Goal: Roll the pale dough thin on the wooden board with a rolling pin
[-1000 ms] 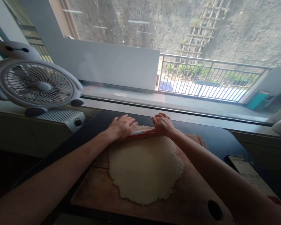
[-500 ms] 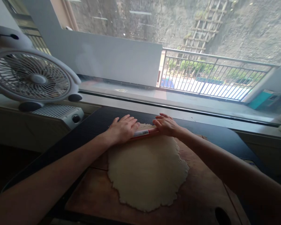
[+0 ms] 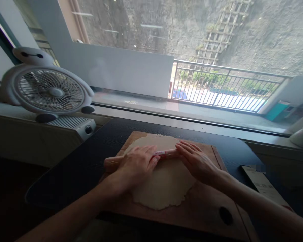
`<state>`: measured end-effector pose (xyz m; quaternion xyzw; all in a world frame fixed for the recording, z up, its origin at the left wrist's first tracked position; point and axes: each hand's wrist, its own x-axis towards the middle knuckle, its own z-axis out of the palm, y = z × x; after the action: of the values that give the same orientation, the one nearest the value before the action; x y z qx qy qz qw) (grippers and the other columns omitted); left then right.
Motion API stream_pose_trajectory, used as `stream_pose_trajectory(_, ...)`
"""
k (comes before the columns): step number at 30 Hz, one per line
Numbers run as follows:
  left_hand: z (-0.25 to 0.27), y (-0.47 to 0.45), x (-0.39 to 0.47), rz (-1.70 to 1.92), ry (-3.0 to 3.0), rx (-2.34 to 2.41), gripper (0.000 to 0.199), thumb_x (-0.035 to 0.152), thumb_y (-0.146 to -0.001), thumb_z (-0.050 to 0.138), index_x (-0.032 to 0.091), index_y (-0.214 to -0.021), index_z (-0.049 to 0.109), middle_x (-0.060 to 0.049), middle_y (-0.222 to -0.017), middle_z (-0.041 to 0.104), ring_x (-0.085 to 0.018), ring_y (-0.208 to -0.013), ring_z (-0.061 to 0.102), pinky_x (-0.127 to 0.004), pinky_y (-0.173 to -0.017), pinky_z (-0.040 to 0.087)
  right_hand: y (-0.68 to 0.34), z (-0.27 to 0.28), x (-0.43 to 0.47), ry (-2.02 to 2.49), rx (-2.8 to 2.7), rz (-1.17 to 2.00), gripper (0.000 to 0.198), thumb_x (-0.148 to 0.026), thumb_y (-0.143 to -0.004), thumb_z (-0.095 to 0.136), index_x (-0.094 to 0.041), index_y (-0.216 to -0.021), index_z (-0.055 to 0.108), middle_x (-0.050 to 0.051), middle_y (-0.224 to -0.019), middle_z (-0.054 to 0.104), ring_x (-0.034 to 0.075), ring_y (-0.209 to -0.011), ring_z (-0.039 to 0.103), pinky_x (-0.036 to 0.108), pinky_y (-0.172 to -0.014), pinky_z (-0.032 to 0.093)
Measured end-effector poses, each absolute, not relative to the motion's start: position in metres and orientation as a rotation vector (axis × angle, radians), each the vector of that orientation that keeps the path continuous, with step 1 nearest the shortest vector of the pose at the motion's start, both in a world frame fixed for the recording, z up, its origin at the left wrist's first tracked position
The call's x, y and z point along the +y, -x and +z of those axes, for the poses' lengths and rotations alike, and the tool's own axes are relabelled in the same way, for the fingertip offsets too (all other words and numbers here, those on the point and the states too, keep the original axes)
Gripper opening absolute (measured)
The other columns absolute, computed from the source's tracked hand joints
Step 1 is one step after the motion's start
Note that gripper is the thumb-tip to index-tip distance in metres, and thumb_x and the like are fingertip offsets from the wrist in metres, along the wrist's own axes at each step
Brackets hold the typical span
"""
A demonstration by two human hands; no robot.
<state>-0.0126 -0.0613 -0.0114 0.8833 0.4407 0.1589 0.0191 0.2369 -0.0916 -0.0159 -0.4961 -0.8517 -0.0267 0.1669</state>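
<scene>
A wooden rolling pin (image 3: 169,153) with a red and white label lies across a wide, thin sheet of pale dough (image 3: 159,188). My left hand (image 3: 138,160) is closed over the pin left of the label, thumb on the near side; one end of the pin sticks out beyond it. On the right, my right hand (image 3: 195,159) bears down on the pin, its fingers together and curved over it, hiding that end. Beneath the ragged-edged dough is a wooden cutting board (image 3: 204,201) with a dark oval hole near its front right corner.
The board rests on a black table (image 3: 70,168) by a window. At the left, a white fan (image 3: 56,92) stands on the ledge, by a grey-white box with a knob (image 3: 88,130). A flat, pale boxlike object (image 3: 262,185) lies at the table's right.
Both hands have drawn the rolling pin back toward me, from the dough's far edge to nearer its middle. The view has shifted, showing more of the fan and the board.
</scene>
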Motion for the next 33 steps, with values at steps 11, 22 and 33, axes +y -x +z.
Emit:
stream_pose_trajectory(11, -0.012, 0.069, -0.140, 0.348, -2.876, 1.234, 0.040, 0.032, -0.091, 0.041, 0.027, -0.130, 0.049, -0.004, -0.129, 0.056, -0.023, -0.116, 0.050, -0.043, -0.103, 0.032, -0.225, 0.021, -0.187, 1.447, -2.455, 0.040, 0.027, -0.017, -0.087, 0.048, -0.020, -0.113, 0.057, 0.007, -0.118, 0.060, 0.022, -0.110, 0.054, 0.039, -0.095, 0.041)
stream_pose_trajectory(22, -0.012, 0.131, -0.060, 0.314, -2.518, 2.350, 0.038, 0.031, -0.092, 0.028, 0.011, -0.109, 0.055, -0.015, -0.098, 0.060, -0.029, -0.094, 0.059, -0.038, -0.078, 0.043, -0.254, -0.036, -0.145, 1.788, -1.868, 0.040, 0.040, -0.027, -0.089, 0.042, -0.013, -0.124, 0.056, 0.012, -0.133, 0.050, 0.025, -0.121, 0.047, 0.036, -0.101, 0.035)
stream_pose_trajectory(33, -0.016, 0.100, -0.016, 0.237, -2.436, 2.265, 0.036, 0.036, -0.087, 0.034, 0.018, -0.097, 0.063, -0.014, -0.105, 0.062, -0.031, -0.101, 0.058, -0.041, -0.079, 0.044, -0.249, -0.014, -0.118, 2.034, -1.917, 0.102, 0.029, -0.026, -0.088, 0.041, -0.017, -0.093, 0.068, 0.010, -0.108, 0.064, 0.021, -0.101, 0.057, 0.029, -0.085, 0.040)
